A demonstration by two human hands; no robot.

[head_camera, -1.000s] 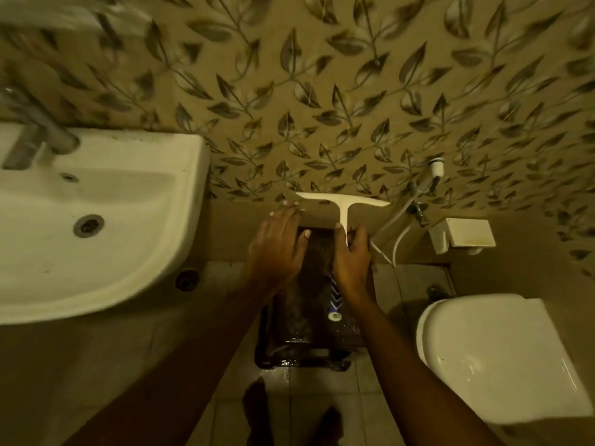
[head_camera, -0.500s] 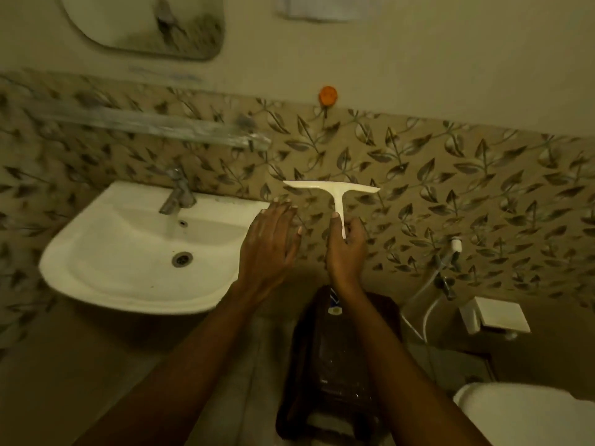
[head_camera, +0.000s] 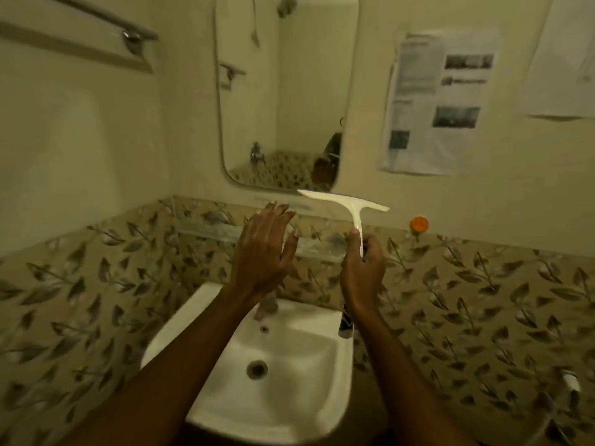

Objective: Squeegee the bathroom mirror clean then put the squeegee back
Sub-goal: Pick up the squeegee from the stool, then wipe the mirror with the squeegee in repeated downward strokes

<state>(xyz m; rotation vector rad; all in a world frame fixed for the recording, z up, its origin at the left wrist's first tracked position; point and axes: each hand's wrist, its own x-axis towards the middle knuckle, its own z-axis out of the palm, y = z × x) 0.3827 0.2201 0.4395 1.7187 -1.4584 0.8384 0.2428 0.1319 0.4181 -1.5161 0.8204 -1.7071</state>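
Note:
A white T-shaped squeegee (head_camera: 346, 204) stands upright in my right hand (head_camera: 362, 268), which grips the lower end of its handle. Its blade sits crosswise just below the bottom edge of the wall mirror (head_camera: 283, 91), a tall rounded panel above the basin. My left hand (head_camera: 262, 252) is raised beside it, fingers spread, holding nothing, a little left of the blade and apart from it.
A white washbasin (head_camera: 289, 365) with its tap is directly below my arms. A glass shelf (head_camera: 225, 233) runs along the leaf-patterned tiles. An orange hook (head_camera: 418, 224) sits right of the squeegee. Paper notices (head_camera: 434, 101) hang right of the mirror, a towel rail (head_camera: 106, 17) upper left.
The view has swung up and left from the floor and toilet to the basin and mirror. Both hands have risen, my right hand carrying the squeegee up to the mirror's lower edge.

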